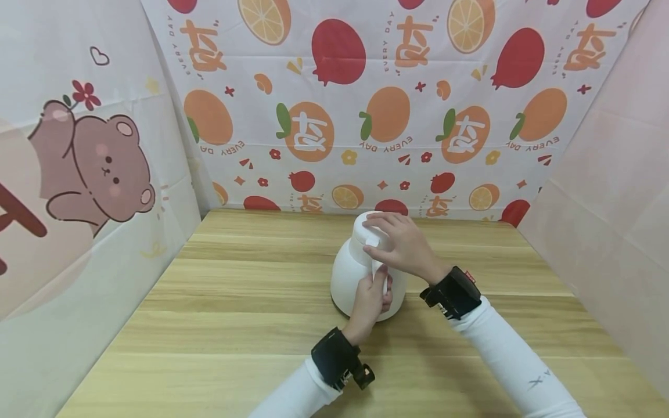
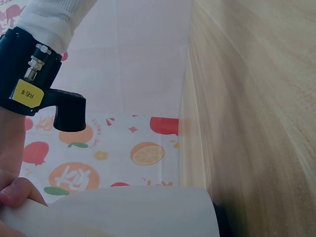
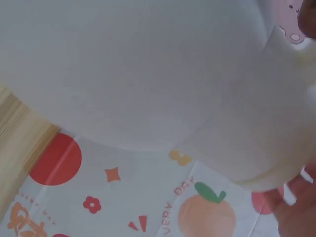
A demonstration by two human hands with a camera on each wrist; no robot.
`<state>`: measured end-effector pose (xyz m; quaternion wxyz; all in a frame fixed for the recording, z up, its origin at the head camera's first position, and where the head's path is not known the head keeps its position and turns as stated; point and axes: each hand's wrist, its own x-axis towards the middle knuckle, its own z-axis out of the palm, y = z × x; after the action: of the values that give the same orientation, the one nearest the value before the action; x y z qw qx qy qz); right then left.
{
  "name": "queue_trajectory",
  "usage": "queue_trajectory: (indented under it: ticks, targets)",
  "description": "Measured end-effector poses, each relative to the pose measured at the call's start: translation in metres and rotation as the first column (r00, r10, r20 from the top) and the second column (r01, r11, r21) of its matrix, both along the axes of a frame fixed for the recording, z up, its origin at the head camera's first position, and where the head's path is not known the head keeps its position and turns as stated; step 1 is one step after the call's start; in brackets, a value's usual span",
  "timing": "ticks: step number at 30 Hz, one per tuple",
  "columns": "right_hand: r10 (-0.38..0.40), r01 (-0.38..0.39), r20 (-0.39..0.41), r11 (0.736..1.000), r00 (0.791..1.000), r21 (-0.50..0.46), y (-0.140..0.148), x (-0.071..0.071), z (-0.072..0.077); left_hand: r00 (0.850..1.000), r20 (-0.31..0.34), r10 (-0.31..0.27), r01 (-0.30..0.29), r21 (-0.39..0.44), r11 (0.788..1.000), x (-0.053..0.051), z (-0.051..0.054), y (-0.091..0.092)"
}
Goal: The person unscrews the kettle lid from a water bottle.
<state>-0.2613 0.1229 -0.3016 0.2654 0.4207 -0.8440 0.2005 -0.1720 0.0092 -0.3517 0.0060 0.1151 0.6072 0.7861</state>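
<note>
A white rounded jug (image 1: pixel 347 278) with a handle and a lid stands upright on the wooden table. The left hand (image 1: pixel 369 297) grips its handle, fingers curled round it. At the top, the right hand (image 1: pixel 403 244) lies over the lid (image 1: pixel 360 232), its fingers and thumb spread round it. The left wrist view shows the jug's white side (image 2: pixel 148 210) low down, with the left hand (image 2: pixel 19 195) at the edge. In the right wrist view the jug's body (image 3: pixel 148 74) fills much of the picture, and right-hand fingers (image 3: pixel 296 207) touch the lid's rim.
The wooden table (image 1: pixel 235 313) reaches to a fruit-patterned cloth (image 1: pixel 334 122) hanging behind the jug. A cloth with a pink bear (image 1: pixel 110 168) hangs at the left, and a pale cloth (image 1: pixel 617 197) at the right.
</note>
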Motion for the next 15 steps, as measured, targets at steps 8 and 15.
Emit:
queue_trajectory:
  ticks: [8, 15]
  targets:
    - [0.189, -0.188, 0.16, 0.982, 0.969, -0.022, 0.017, -0.007, 0.002, 1.0, 0.01, -0.004, 0.004, 0.01, 1.0, -0.013, -0.016, 0.002]
    - [0.174, -0.171, 0.147, 0.985, 0.974, -0.038, 0.016, -0.008, 0.0, 1.0, 0.021, 0.002, -0.002, 0.007, 1.0, -0.018, -0.023, 0.004]
